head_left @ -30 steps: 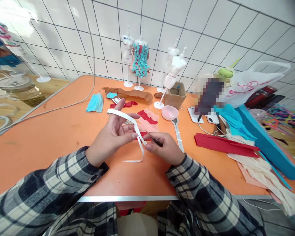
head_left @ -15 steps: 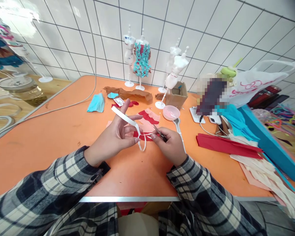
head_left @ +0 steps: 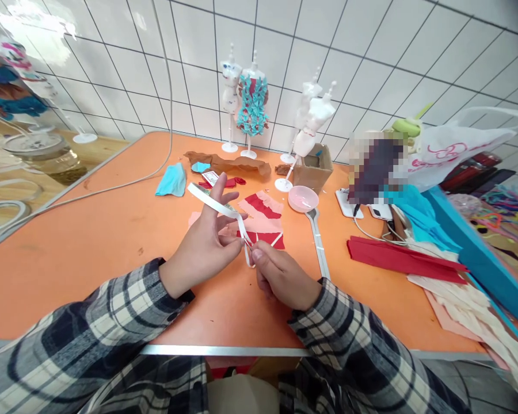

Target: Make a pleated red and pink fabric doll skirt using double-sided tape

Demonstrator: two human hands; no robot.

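My left hand (head_left: 205,244) is raised over the orange table (head_left: 90,241) with a white ribbon (head_left: 216,204) draped over its fingers; thumb and fingers pinch the strip near its loop. My right hand (head_left: 280,276) is closed right beside it, pinching the ribbon's lower loop at the fingertips. The thin dark tool seen earlier is hidden in the right fist or gone from sight. Under the hands lie red and pink paper pieces (head_left: 261,215).
Small white mannequins (head_left: 313,123) and one in a teal-and-red dress (head_left: 251,106) stand at the back by a cardboard box (head_left: 314,167) and pink dish (head_left: 303,198). Red (head_left: 401,259), cream and teal paper sheets pile at right. A cable (head_left: 112,187) crosses left.
My right hand has moved left and closer to my left hand, now pinching the ribbon loop; the dark tool it held no longer shows. The ribbon's hanging tail has been drawn up.
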